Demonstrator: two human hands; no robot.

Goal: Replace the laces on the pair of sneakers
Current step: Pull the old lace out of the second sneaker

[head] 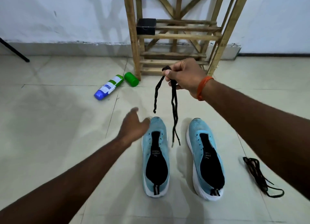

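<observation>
Sneakers: left sneaker point(155, 158) and right sneaker point(207, 158) sit side by side on floor point(50, 123), eyelets bare. Right hand point(185, 76), fingers curled, pinches black lace point(173, 106) dangling above the toes. Left hand point(134, 125) open, holding nothing, beside left toe. Second lace point(261, 176) lies right of the pair. Advice: find lace midpoint, even both ends, start threading at lowest eyelets.

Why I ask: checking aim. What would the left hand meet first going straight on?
The left hand would likely meet the thin black shoelace dangling from the right hand, though depth is unclear.
</observation>
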